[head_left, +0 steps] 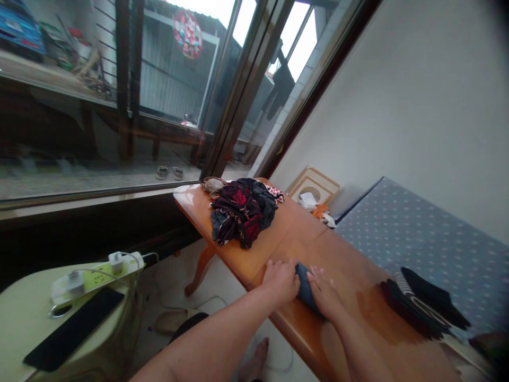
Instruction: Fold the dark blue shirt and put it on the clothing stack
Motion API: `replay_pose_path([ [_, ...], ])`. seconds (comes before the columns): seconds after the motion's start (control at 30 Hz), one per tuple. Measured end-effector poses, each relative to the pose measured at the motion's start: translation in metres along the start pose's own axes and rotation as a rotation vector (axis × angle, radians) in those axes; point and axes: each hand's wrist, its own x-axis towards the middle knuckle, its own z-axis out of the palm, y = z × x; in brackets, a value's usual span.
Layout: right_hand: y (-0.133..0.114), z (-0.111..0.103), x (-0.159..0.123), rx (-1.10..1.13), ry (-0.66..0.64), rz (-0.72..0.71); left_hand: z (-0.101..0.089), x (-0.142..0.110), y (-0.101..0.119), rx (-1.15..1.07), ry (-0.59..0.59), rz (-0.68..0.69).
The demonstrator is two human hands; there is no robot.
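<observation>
A blue-grey piece of cloth (306, 293), compactly folded or rolled, lies on the wooden table (330, 241) near its front edge. My left hand (281, 281) grips its left side with curled fingers. From the other side, my right hand (324, 292) holds it with the fingers closed against the top. Both hands partly cover the cloth, so its kind cannot be made out. Farther along the table sits a loose heap of dark clothes (242, 212) with red and patterned parts. On the right stands a stack of folded dark garments (425, 302).
To the left, a pale green stool (24, 292) bears a power strip (99, 278) and a black phone-like slab (75, 329). A blue-grey dotted mattress (413, 228) leans by the wall beyond the table. Glass doors (175, 90) line the far left. A slipper (170, 321) lies on the floor.
</observation>
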Motion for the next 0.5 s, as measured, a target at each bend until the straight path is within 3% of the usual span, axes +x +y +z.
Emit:
replay_pose_path([
  [0.17,-0.024,-0.004,0.001,0.019,0.14,-0.133,-0.005,-0.002,0.001,-0.006,-0.002,-0.01],
  [0.3,-0.041,0.008,-0.002,0.118,0.135,-0.195,-0.005,-0.002,0.0,-0.04,0.008,-0.015],
  [0.5,-0.043,0.016,-0.003,0.118,0.125,-0.175,-0.004,-0.003,-0.001,-0.018,-0.008,0.014],
])
